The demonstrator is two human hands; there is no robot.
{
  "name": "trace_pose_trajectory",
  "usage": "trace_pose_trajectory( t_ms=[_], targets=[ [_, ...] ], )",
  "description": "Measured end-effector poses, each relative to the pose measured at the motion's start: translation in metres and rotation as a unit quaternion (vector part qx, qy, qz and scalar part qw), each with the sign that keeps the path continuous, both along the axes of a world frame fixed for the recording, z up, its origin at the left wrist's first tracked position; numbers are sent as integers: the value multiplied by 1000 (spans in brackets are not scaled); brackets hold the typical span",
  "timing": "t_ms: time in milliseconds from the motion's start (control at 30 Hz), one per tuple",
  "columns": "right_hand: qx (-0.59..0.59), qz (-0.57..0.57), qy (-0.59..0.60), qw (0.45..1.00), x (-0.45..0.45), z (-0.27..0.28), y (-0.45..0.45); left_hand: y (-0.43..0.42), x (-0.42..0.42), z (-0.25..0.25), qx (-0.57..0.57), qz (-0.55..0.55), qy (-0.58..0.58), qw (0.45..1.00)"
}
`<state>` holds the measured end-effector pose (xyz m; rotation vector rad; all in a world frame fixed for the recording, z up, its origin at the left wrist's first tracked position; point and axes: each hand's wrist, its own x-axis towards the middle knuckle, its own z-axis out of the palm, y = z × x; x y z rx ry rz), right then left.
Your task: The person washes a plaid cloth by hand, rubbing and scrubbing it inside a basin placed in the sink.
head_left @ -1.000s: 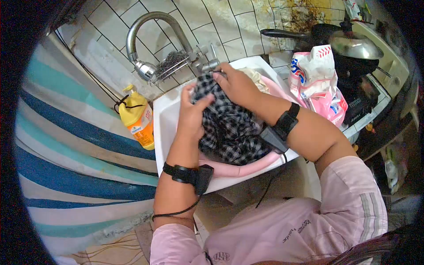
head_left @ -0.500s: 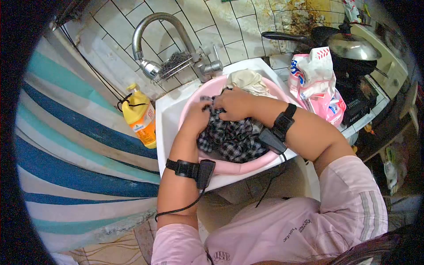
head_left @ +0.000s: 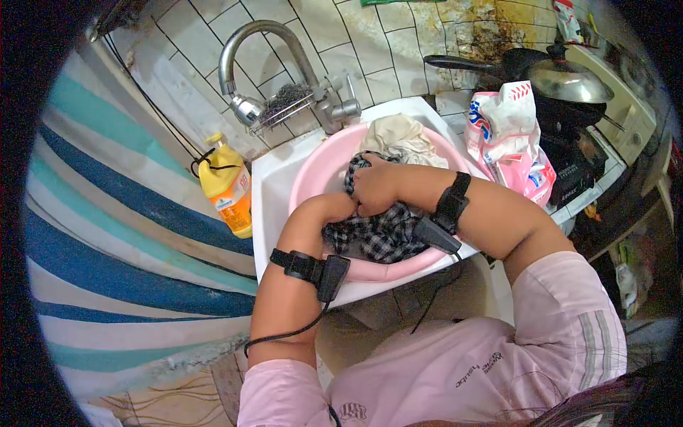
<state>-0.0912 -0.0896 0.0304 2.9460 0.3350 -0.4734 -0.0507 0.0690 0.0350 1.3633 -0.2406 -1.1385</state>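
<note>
A black-and-white checked cloth garment (head_left: 388,238) lies bunched in a pink basin (head_left: 306,181), which sits in the white sink (head_left: 269,186). Gripping a fold of it near the basin's middle, my right hand (head_left: 376,186) has its fingers curled around the fabric. My left hand (head_left: 340,206) meets the right one at the same garment, bent inward at the wrist; its fingers are mostly hidden behind the right hand and cloth. A cream cloth (head_left: 402,139) rests at the back of the basin, beyond my right hand.
A curved faucet (head_left: 263,32) and wire rack with a scouring pad (head_left: 284,103) stand behind the sink. To the left is a yellow bottle (head_left: 226,188); to the right, a detergent bag (head_left: 504,128). A lidded pan (head_left: 569,78) sits on the stove at far right.
My left hand has turned inward and shifted right and down, against the right hand. The right hand has moved slightly down, and the garment is bunched differently.
</note>
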Motion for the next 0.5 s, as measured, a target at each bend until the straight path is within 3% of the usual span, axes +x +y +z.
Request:
trace_pose_trajectory(
  t_ms=[67, 100, 133, 167, 200, 267, 300, 367, 433, 500],
  targets=[
    [-1, -10, -7, 1000, 0, -3, -1, -1, -8, 9, -84, -40, 11, 996],
    [-4, -19, -14, 1000, 0, -5, -2, -17, 33, -22, 27, -126, -172, 977],
    [-4, -21, -16, 1000, 1, -9, -5, -33, 73, -52, 178, -238, -406, 864],
    [28, -49, -47, 997, 4, -15, -8, -50, 112, -81, 278, -306, -548, 727],
    [60, -77, -78, 992, 4, -18, -10, -49, 104, -72, 278, -308, -550, 725],
    [92, -86, -107, 986, 0, -16, -15, -40, 77, -40, 207, -108, -602, 763],
    [122, -93, -135, 979, -1, -16, -17, -40, 77, -37, 207, -108, -602, 764],
    [96, -108, -149, 978, 4, -15, -18, -40, 77, -30, 93, 26, -629, 772],
    [70, -125, -164, 976, 7, -13, -23, -40, 75, -21, 72, 55, -619, 780],
    [213, -155, -268, 927, 6, -11, -31, -42, 72, -16, 48, 113, -553, 824]
  ],
)
